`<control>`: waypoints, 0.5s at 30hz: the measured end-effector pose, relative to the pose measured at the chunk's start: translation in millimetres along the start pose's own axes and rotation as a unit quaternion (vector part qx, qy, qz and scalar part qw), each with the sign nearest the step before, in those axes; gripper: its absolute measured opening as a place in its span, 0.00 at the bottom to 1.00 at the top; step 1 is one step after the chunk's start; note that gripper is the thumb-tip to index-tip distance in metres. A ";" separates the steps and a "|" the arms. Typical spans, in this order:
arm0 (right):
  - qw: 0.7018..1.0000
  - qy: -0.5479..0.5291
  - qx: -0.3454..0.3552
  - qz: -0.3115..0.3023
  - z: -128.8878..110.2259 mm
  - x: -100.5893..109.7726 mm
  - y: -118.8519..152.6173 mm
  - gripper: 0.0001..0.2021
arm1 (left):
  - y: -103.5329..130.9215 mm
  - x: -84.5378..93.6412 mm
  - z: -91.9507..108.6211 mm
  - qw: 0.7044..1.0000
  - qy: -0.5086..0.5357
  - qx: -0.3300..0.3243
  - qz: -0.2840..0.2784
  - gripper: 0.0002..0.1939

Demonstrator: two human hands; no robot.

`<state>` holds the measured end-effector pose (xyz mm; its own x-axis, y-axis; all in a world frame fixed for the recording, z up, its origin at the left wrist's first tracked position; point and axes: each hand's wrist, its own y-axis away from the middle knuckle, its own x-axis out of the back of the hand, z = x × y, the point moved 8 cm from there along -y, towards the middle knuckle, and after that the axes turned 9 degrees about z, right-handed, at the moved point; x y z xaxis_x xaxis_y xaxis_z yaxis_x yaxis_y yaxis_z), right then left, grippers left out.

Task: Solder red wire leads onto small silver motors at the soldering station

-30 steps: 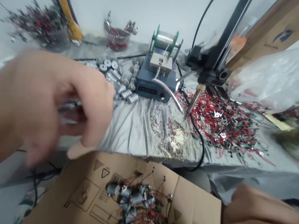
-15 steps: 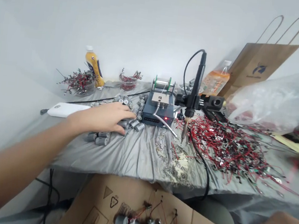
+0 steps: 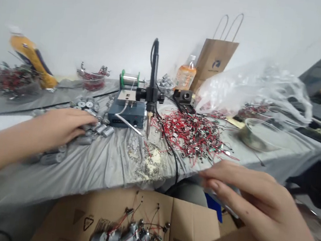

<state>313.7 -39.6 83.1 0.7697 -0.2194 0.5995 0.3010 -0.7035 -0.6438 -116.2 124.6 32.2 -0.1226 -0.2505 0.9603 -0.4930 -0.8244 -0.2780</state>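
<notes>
My left hand (image 3: pixel 64 125) lies over a group of small grey cylindrical motors (image 3: pixel 101 130) on the left of the table, touching them. Its fingers stretch forward and the thumb stands apart; a motor beneath the palm may be hidden. My right hand (image 3: pixel 250 200) hovers at the table's front edge on the right, its fingertips and thumb drawn together. Whether anything thin sits between them is not visible. Below, motors with red and black wires (image 3: pixel 126 238) lie on a cardboard box (image 3: pixel 195 225).
A soldering iron (image 3: pixel 152 92) points down on a stand beside a blue-grey soldering unit (image 3: pixel 126 114) with a solder spool (image 3: pixel 129 79). Red-wired parts (image 3: pixel 190 133) are heaped right of it. Behind are a plastic bag (image 3: pixel 240 85), paper bag (image 3: pixel 218 61) and bottles; a round tub (image 3: pixel 259 135) stands right.
The view has swung right, so the table things appear further left. My right hand has risen from the lower right corner toward the table edge. My left hand stays among the motors.
</notes>
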 end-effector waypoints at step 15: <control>0.940 0.164 -0.260 0.148 97.7 -34.0 -7.5 0.16 | 9.0 2.6 -20.3 0.987 -0.080 0.090 0.107 0.29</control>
<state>340.2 39.2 21.1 0.5355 -0.5942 0.6001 -0.2801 -0.7953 -0.5376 -138.5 126.8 32.7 -0.0629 -0.4946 0.8668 -0.3080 -0.8166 -0.4883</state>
